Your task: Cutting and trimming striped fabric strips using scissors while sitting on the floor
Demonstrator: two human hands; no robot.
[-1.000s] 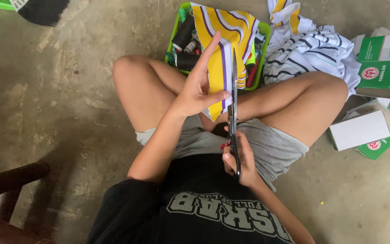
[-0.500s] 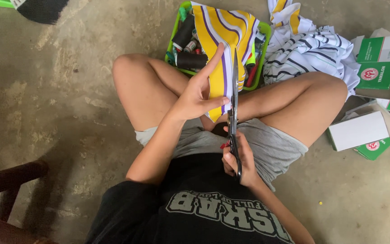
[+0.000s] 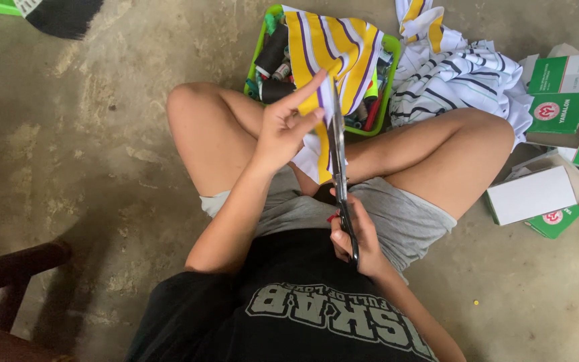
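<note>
Little has changed since half a second ago: scissors (image 3: 340, 175) in the same line, blade tips maybe a touch further up the cloth; both hands in the same spots.

Scissors: long axis runs near vertical in the head view, tips pointing away from the body toward the green basket (image 3: 390, 47), handles toward the torso. Blades look nearly closed, lying along the edge of the striped fabric (image 3: 330, 53) (yellow, white, purple).

Right hand (image 3: 356, 241): fingers curled through the handles, gripping them, just below the basket-side knees, over the grey shorts.

Left hand (image 3: 283, 131): fingers extended and pressed together, thumb against the fabric, pinching the cloth edge taut just left of the blades.

Fabric drapes out of the basket down between the crossed legs. Beyond the basket's right side: pile of striped white cloth (image 3: 464, 74), then green and white cartons (image 3: 561, 94). Left of the basket: bare concrete floor (image 3: 88, 154), open room. Dark wooden furniture (image 3: 8, 275) at lower left, well apart.
</note>
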